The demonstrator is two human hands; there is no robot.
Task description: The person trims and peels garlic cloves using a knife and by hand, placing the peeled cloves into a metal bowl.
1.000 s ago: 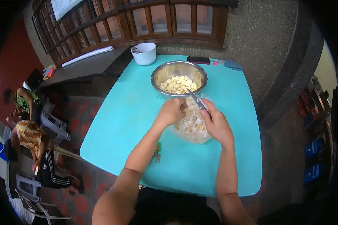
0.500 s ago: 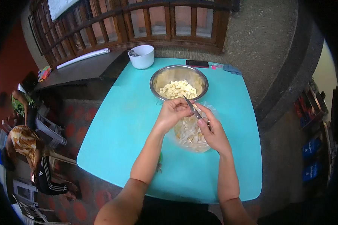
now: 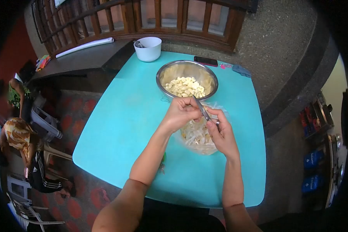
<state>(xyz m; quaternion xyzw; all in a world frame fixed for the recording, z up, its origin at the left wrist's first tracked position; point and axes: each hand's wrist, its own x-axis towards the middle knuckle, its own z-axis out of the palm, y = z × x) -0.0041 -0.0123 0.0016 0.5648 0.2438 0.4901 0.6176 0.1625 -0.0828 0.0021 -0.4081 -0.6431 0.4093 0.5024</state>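
With your right hand (image 3: 223,134) closed on the knife (image 3: 202,108) above the plastic bag (image 3: 199,141), between the far and near edges of the table (image 3: 116,127), angle short, light strokes away from your left hand (image 3: 179,113), curled beside the knife, whether gripping anything I cannot tell.

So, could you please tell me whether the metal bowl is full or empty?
Neither: the metal bowl is partly filled. Pale pieces lie in the bottom, and bare inner wall shows above them.
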